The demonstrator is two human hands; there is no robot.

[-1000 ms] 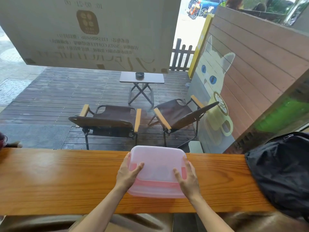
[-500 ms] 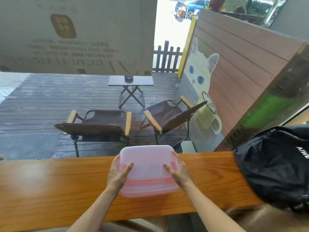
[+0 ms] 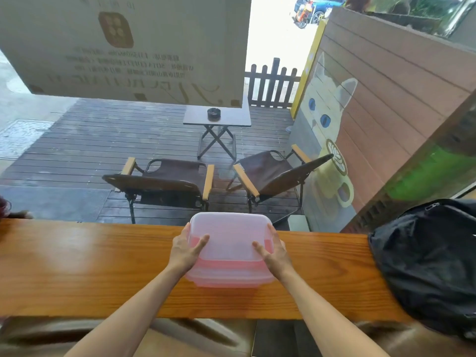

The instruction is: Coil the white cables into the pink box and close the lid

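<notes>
The pink box [image 3: 230, 253] is sitting on the wooden counter [image 3: 77, 266], its long axis running left to right along the counter's length, one long side facing the person. It is a rounded-corner rectangle of translucent plastic, pale and frosted on the lid [image 3: 229, 235], a deeper pink in the body below. The lid is lying flat on top, covering the box. Whatever is inside is too blurred through the plastic to make out.

Two bare hands are gripping it, one at each short end. The left hand [image 3: 186, 249] is wrapping the left end, thumb lying across the lid and fingers curling around the side. The right hand [image 3: 273, 251] is mirroring it on the right end, thumb pressing on the lid.

The counter is smooth, glossy, orange-brown wood with visible grain. One black fabric bag [image 3: 432, 261], crumpled and soft, is slumping at its right end, apart from the box. Beyond the glass, two folding chairs [image 3: 167, 179] with wooden armrests are standing on dark decking.
</notes>
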